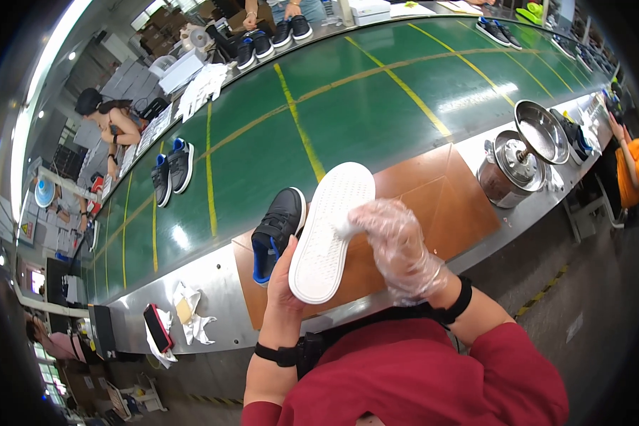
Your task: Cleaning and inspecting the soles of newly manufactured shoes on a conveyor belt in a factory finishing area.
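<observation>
My left hand (282, 284) grips a shoe by its side near the heel, with the white sole (319, 263) turned up toward me. The sole hides the shoe's upper. A clear plastic glove covers my right hand (405, 252), whose fingers are pinched round a small white wad (344, 226) pressed against the middle of the sole. Just left of the held shoe, a black sneaker (280, 220) with a blue lining rests on a brown board (440, 188).
Beyond the board runs a green conveyor belt (252, 170) with yellow lines, carrying a pair of dark shoes (181, 167). A metal pot (500, 174) with a tilted dish stands at right. A red-edged phone (158, 328) and a tan block (184, 311) lie on cloths at left. Several people are around the belt.
</observation>
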Action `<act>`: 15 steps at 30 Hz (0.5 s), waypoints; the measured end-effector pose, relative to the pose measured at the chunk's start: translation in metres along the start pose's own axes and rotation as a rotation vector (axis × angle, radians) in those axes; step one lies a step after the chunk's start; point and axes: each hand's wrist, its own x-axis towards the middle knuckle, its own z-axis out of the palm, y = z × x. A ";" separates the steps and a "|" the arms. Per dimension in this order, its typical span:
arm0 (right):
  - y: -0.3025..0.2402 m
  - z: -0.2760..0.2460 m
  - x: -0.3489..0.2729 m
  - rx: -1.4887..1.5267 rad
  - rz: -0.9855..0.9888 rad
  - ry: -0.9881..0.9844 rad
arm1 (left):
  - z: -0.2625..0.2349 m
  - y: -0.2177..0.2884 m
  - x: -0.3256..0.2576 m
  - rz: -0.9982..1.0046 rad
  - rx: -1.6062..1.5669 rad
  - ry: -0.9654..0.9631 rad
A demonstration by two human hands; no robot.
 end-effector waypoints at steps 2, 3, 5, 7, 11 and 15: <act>-0.023 0.009 -0.008 0.244 -0.017 -0.047 | 0.005 0.001 0.009 0.071 0.134 0.108; -0.032 0.009 -0.011 0.212 -0.057 -0.110 | 0.005 0.004 0.011 0.058 0.074 0.101; -0.048 0.007 -0.018 0.180 -0.126 -0.227 | -0.001 0.010 0.014 0.052 0.064 0.064; -0.054 0.005 -0.019 0.282 -0.157 -0.290 | -0.002 0.014 0.014 -0.006 0.034 0.003; -0.042 -0.002 0.011 0.347 -0.169 -0.346 | 0.008 0.012 0.016 -0.012 0.124 0.112; -0.021 0.015 0.048 0.305 -0.281 -0.273 | 0.001 0.006 0.019 0.052 0.322 0.114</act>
